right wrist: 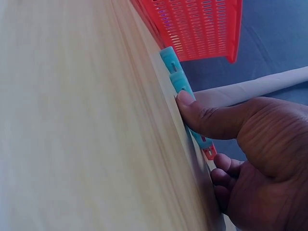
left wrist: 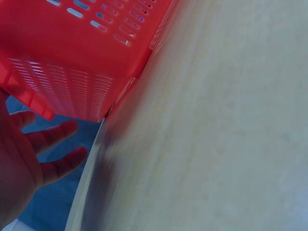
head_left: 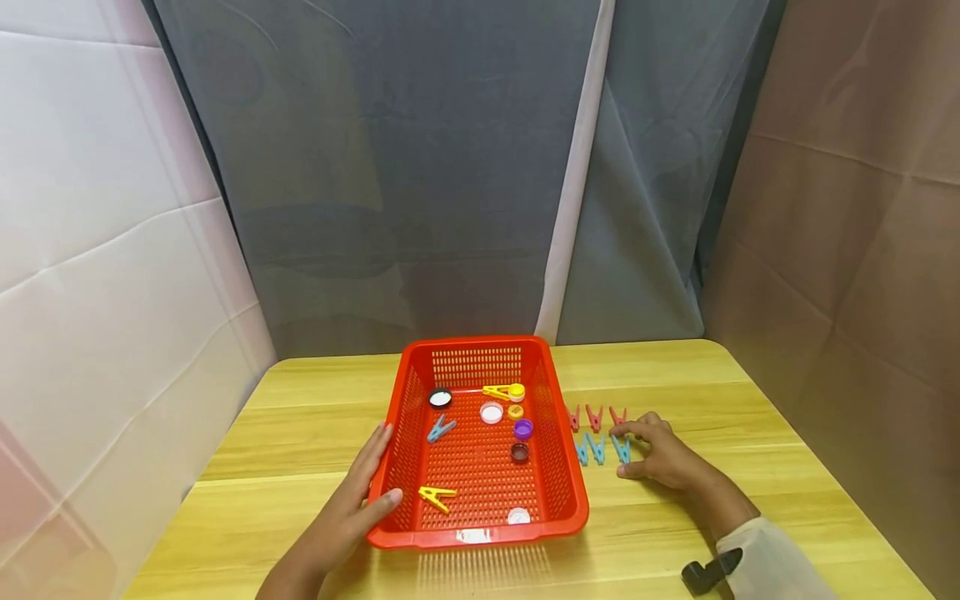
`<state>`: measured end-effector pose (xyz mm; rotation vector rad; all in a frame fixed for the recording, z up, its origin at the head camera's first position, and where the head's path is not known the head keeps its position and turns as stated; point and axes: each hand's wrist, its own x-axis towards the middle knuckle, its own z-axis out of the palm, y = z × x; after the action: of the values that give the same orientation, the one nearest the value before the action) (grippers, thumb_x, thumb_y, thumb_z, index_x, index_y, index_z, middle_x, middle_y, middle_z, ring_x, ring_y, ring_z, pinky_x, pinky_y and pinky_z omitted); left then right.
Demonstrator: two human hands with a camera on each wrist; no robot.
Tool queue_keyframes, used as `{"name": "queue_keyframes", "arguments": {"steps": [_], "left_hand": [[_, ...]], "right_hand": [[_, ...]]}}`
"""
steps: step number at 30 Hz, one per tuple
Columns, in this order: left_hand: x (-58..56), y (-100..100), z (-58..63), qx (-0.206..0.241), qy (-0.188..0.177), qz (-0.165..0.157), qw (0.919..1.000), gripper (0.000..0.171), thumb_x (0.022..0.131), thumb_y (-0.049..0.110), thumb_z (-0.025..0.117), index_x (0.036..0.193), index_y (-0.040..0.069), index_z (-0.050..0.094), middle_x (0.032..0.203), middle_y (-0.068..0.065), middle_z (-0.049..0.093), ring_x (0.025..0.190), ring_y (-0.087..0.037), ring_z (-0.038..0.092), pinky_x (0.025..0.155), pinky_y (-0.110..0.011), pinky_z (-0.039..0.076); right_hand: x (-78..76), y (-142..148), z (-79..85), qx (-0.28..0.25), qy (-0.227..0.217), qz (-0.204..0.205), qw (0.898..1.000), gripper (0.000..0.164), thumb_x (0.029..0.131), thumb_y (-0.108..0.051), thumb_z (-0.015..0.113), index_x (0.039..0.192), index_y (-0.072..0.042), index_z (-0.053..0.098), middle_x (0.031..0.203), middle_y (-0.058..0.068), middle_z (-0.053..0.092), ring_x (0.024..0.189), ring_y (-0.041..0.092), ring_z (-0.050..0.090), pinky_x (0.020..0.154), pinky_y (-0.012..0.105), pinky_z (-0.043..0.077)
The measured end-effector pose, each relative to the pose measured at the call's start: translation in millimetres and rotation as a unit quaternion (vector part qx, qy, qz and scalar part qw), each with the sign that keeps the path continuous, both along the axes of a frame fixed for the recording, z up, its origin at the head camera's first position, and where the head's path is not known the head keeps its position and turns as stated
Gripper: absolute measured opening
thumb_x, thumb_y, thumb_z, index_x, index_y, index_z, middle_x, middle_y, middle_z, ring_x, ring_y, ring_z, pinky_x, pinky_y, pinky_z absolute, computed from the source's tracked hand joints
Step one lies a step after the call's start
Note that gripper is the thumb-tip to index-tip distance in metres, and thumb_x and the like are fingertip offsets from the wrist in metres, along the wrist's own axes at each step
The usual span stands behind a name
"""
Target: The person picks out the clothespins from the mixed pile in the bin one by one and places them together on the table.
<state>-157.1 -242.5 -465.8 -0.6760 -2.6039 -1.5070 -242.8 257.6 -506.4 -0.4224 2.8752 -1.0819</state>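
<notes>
Clip [head_left: 623, 455], blue and rightmost in the near row, lies on the wooden table [head_left: 300, 433] just left of the right hand [head_left: 663, 454], in the gap between thumb and forefinger. Long axis runs away from the person, slightly aslant: splayed legs far, narrow end near. Thumb-to-forefinger gap runs much the same way, thumb by the near end, forefinger by the far end, close to a red clip [head_left: 618, 419]. Right wrist view puts the thumb against blue plastic; pinching or merely touching, cannot tell. Two other blue clips [head_left: 597, 452] lie between this one and the red basket [head_left: 420, 540]. Right hand much nearer; left hand [head_left: 348, 508] rests at the basket's opposite side, fingers extended, thumb over the rim.
</notes>
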Motion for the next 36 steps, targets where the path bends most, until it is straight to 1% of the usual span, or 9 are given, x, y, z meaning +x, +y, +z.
{"name": "queue_keyframes", "arguments": {"steps": [7, 15, 17, 21, 24, 28, 31, 34, 36], "left_hand": [[-0.3, 0, 0.0, -0.002, 0.001, 0.000, 1.0000, 0.078, 0.098, 0.018, 0.057, 0.161, 0.025, 0.010, 0.168, -0.003, 0.000, 0.150, -0.048, 0.003, 0.103, -0.076, 0.028], [-0.4, 0, -1.0, 0.003, 0.000, -0.002, 1.0000, 0.079, 0.098, 0.018, 0.057, 0.161, 0.025, 0.009, 0.168, -0.004, -0.001, 0.150, -0.047, 0.002, 0.104, -0.077, 0.027], [-0.5, 0, -1.2, 0.002, 0.000, -0.002, 1.0000, 0.079, 0.098, 0.018, 0.056, 0.161, 0.024, 0.009, 0.168, -0.005, -0.001, 0.150, -0.047, 0.002, 0.104, -0.077, 0.027], [-0.6, 0, -1.1, -0.005, -0.001, 0.003, 1.0000, 0.078, 0.098, 0.019, 0.056, 0.161, 0.026, 0.009, 0.169, -0.006, 0.001, 0.151, -0.045, 0.005, 0.104, -0.073, 0.031], [-0.9, 1, -0.1, -0.009, -0.001, 0.006, 0.9999, 0.078, 0.098, 0.020, 0.056, 0.161, 0.027, 0.009, 0.169, -0.006, 0.001, 0.150, -0.044, 0.006, 0.104, -0.070, 0.033], [-0.4, 2, 0.8, -0.013, -0.003, 0.008, 0.9999, 0.078, 0.098, 0.019, 0.056, 0.161, 0.027, 0.009, 0.168, -0.007, 0.002, 0.150, -0.043, 0.008, 0.104, -0.067, 0.035], [0.5, 2, 0.9, -0.012, -0.007, 0.009, 0.9999, 0.078, 0.099, 0.020, 0.056, 0.161, 0.027, 0.009, 0.168, -0.006, 0.002, 0.150, -0.043, 0.009, 0.104, -0.067, 0.035], [1.2, 2, 0.8, -0.006, -0.011, 0.009, 0.9999, 0.077, 0.099, 0.020, 0.056, 0.161, 0.027, 0.009, 0.168, -0.006, 0.002, 0.150, -0.044, 0.009, 0.103, -0.068, 0.035], [1.5, 2, 0.9, -0.002, -0.011, 0.008, 0.9999, 0.077, 0.099, 0.020, 0.055, 0.161, 0.027, 0.010, 0.168, -0.007, 0.002, 0.150, -0.045, 0.008, 0.104, -0.070, 0.034]], "right_hand": [[1.9, -2, 3.5, -0.009, -0.010, -0.007, 1.000, 0.060, 0.070, -0.028, 0.089, 0.125, -0.021, 0.067, 0.103, 0.008, 0.043, 0.110, 0.027, 0.038, 0.095, 0.044, 0.037], [3.0, -4, 5.9, -0.023, -0.019, -0.012, 0.999, 0.066, 0.068, -0.024, 0.089, 0.128, -0.017, 0.065, 0.108, 0.010, 0.044, 0.120, 0.035, 0.040, 0.104, 0.059, 0.037], [3.1, -4, 6.2, -0.021, -0.018, -0.013, 1.000, 0.068, 0.067, -0.023, 0.090, 0.129, -0.017, 0.064, 0.109, 0.010, 0.044, 0.121, 0.036, 0.041, 0.104, 0.060, 0.038], [5.5, -5, 11.6, 0.002, -0.014, -0.021, 1.000, 0.078, 0.064, -0.027, 0.092, 0.134, -0.016, 0.059, 0.110, 0.011, 0.043, 0.115, 0.031, 0.040, 0.099, 0.051, 0.039], [8.7, -8, 19.5, 0.019, -0.011, -0.027, 0.999, 0.086, 0.063, -0.028, 0.092, 0.140, -0.014, 0.054, 0.110, 0.012, 0.042, 0.107, 0.028, 0.039, 0.089, 0.041, 0.039], [10.6, -12, 29.4, 0.024, -0.004, -0.022, 0.999, 0.088, 0.067, -0.026, 0.090, 0.143, -0.012, 0.050, 0.109, 0.015, 0.040, 0.100, 0.028, 0.038, 0.081, 0.036, 0.038], [11.1, -14, 36.3, 0.022, 0.005, -0.014, 1.000, 0.085, 0.070, -0.025, 0.089, 0.144, -0.014, 0.049, 0.113, 0.016, 0.041, 0.105, 0.031, 0.041, 0.086, 0.042, 0.043], [11.5, -17, 44.2, 0.009, 0.010, -0.003, 1.000, 0.083, 0.073, -0.023, 0.087, 0.145, -0.016, 0.046, 0.119, 0.019, 0.041, 0.114, 0.038, 0.043, 0.094, 0.054, 0.046], [12.0, -19, 50.9, -0.002, 0.012, 0.007, 1.000, 0.083, 0.075, -0.023, 0.086, 0.146, -0.017, 0.044, 0.123, 0.020, 0.041, 0.118, 0.042, 0.043, 0.094, 0.057, 0.046]]}}
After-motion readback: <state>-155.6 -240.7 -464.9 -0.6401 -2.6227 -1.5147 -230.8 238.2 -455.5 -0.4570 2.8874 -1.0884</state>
